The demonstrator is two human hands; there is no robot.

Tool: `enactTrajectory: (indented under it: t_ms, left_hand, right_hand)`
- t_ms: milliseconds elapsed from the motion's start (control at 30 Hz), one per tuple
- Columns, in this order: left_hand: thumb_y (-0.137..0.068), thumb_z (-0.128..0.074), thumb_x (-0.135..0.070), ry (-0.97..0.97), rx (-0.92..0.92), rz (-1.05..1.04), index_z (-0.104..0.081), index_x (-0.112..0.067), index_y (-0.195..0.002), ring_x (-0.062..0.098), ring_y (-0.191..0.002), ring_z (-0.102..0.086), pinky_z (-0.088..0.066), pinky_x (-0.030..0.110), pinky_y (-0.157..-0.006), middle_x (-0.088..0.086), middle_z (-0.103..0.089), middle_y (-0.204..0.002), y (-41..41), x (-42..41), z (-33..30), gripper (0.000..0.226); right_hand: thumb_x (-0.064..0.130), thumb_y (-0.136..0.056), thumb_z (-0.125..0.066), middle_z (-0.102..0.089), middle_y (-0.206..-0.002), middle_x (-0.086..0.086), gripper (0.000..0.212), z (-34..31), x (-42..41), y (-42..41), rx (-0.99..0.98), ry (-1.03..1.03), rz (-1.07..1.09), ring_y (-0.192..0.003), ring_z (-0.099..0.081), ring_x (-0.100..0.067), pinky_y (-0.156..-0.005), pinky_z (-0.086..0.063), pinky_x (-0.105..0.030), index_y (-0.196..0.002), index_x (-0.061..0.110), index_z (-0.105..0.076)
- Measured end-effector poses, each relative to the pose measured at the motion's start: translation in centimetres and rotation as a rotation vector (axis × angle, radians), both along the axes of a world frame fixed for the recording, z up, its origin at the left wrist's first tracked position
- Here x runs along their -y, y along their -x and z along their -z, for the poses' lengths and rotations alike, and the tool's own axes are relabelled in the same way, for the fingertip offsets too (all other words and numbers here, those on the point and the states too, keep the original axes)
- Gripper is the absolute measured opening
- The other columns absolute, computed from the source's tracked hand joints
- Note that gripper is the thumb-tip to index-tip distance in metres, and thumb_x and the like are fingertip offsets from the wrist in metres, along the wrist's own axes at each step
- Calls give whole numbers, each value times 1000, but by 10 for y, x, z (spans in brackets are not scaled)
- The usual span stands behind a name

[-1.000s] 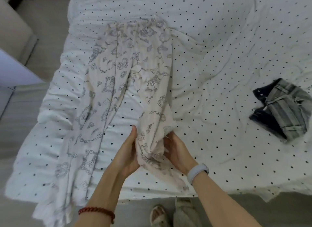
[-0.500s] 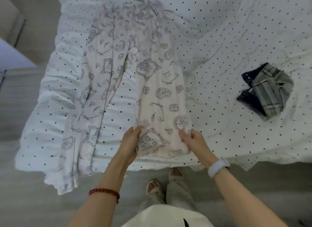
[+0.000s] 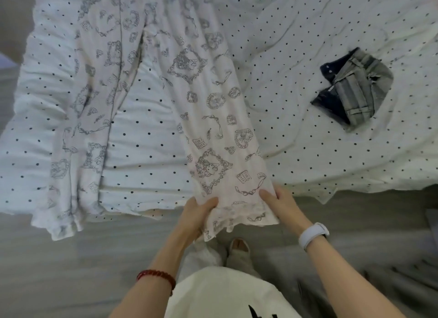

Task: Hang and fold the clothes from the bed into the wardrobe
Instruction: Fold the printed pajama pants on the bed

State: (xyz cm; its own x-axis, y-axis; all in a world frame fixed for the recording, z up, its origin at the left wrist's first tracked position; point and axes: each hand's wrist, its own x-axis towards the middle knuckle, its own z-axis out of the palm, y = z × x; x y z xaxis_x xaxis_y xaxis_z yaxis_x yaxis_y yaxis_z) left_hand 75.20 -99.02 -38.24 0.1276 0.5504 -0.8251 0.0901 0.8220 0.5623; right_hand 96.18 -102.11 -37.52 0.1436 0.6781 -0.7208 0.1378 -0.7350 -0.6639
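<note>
White pyjama trousers (image 3: 208, 99) with a grey sketch print lie spread on the bed, legs pointing toward me and parted. My left hand (image 3: 196, 214) pinches the left corner of the right leg's hem, thumb on top. My right hand (image 3: 282, 204) holds the hem's right side, thumb on top of the fabric. That hem hangs past the bed's edge. The other leg (image 3: 78, 137) lies flat at the left, its cuff drooping over the edge. The wardrobe is out of view.
A folded grey and dark denim garment (image 3: 355, 88) lies on the polka-dot bedspread (image 3: 308, 152) at the right. The grey floor (image 3: 71, 270) runs along the bed's near edge, where my feet (image 3: 239, 246) stand.
The bunched right leg has been pulled straight and flat toward me. Both hands have moved apart to the hem's corners and drawn it past the bed's edge.
</note>
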Motion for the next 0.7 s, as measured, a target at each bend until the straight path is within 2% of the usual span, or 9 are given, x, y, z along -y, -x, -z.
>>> enactTrajectory:
  t_ms: [67,133,233,333,367,433,533,633,700]
  left_hand:
    - [-90,-58,-15,-30,-125,-39,-58,-14,-103,19,-83,-68,-55,27,-63,4,-70,-96,-7,12,8,13]
    - [-90,-57,-17,-12,-251,0,-58,-10,-108,19,-83,-64,-51,28,-63,7,-68,-101,-11,26,21,19]
    - [-91,-56,-19,86,-326,-15,-47,-6,-124,20,-84,-58,-47,28,-61,12,-58,-112,-7,36,34,37]
    - [-93,-55,-20,84,-397,-110,-37,-6,-135,29,-112,-52,-45,41,-94,16,-48,-130,22,37,36,48]
    - [-93,-54,-19,62,-430,-144,-38,-5,-135,30,-114,-51,-43,42,-97,16,-49,-129,35,37,34,47]
    - [-94,-51,-17,8,-538,-219,-43,-5,-130,31,-109,-53,-44,41,-90,14,-52,-125,67,37,27,39]
    - [-93,-48,-11,-94,-720,-394,-48,-2,-127,30,-102,-53,-41,34,-79,14,-55,-120,122,27,13,35]
    - [-93,-51,-17,-183,-856,-523,-45,0,-129,36,-115,-49,-43,41,-93,21,-49,-129,186,7,10,40]
    - [-91,-54,-22,-185,-947,-509,-41,-4,-134,38,-124,-39,-37,47,-101,22,-40,-135,224,-10,9,48]
  right_hand:
    - [16,-95,-50,-67,-101,-7,15,13,13,-3,64,0,46,-85,-64,-16,-73,-52,-28,-103,10,-61]
    - [19,-95,-49,-64,-97,-11,16,30,28,-6,180,108,0,-79,-59,-19,-68,-48,-31,-97,5,-58]
    - [10,-92,-46,-56,-113,-14,22,49,42,-11,376,210,-91,-99,-56,-31,-79,-43,-32,-112,5,-54]
    - [6,-89,-43,-46,-127,-20,35,48,35,0,508,138,-144,-112,-47,-37,-89,-40,-36,-124,2,-48]
    - [6,-90,-43,-43,-129,-19,36,44,31,8,518,88,-153,-116,-45,-35,-93,-39,-37,-125,3,-46]
    - [7,-93,-42,-42,-131,-14,35,33,18,32,502,-27,-183,-118,-46,-30,-97,-38,-36,-128,8,-45]
    - [9,-95,-40,-47,-128,-9,32,20,-9,76,412,-186,-223,-107,-52,-19,-93,-42,-30,-126,10,-48]
    - [12,-97,-39,-56,-120,-6,29,15,-38,132,289,-253,-293,-105,-54,-18,-87,-41,-24,-123,10,-52]
    - [11,-96,-41,-61,-113,-8,26,15,-53,179,184,-230,-321,-103,-57,-21,-88,-45,-28,-118,9,-55]
